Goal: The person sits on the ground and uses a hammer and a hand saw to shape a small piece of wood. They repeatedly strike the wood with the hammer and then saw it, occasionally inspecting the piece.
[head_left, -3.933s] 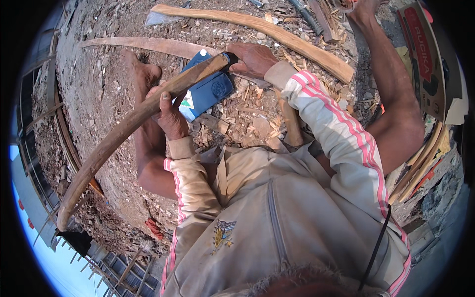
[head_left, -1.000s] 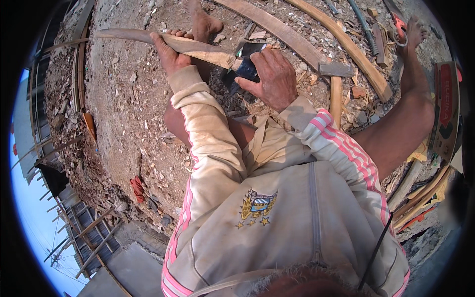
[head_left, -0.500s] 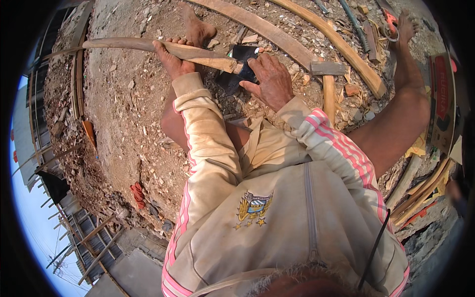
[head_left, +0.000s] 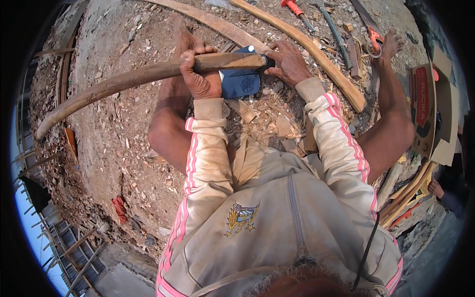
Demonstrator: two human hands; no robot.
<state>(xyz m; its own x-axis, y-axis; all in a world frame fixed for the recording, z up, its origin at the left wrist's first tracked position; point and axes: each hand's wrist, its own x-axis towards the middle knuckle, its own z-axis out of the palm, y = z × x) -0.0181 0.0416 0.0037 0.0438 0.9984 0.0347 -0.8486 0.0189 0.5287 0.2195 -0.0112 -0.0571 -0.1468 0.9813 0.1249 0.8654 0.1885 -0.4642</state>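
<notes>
My left hand (head_left: 202, 79) is wrapped around a long curved wooden handle (head_left: 128, 76) near its pale, shaved end. The handle's other end sweeps out to the left. At the shaved end is a dark socket ring (head_left: 268, 62) of what looks like a blue hoe head, and its flat blade (head_left: 241, 84) shows below the wood with a round emblem. My right hand (head_left: 292, 62) closes on the ring with thumb and fingers. How deep the wood sits in the ring is hidden.
Two long curved wooden pieces (head_left: 316, 47) lie beyond my hands. A red-handled tool (head_left: 292, 7), a green bar (head_left: 339, 44) and an orange-handled saw (head_left: 374, 39) lie far right. Beside my right leg stands a cardboard box (head_left: 448, 119); another person's hand (head_left: 435, 188) is nearby.
The handle's free end has swung nearer to me. The blade has turned and shows its blue face. My right hand has moved slightly right and farther away. The hammer no longer shows fully.
</notes>
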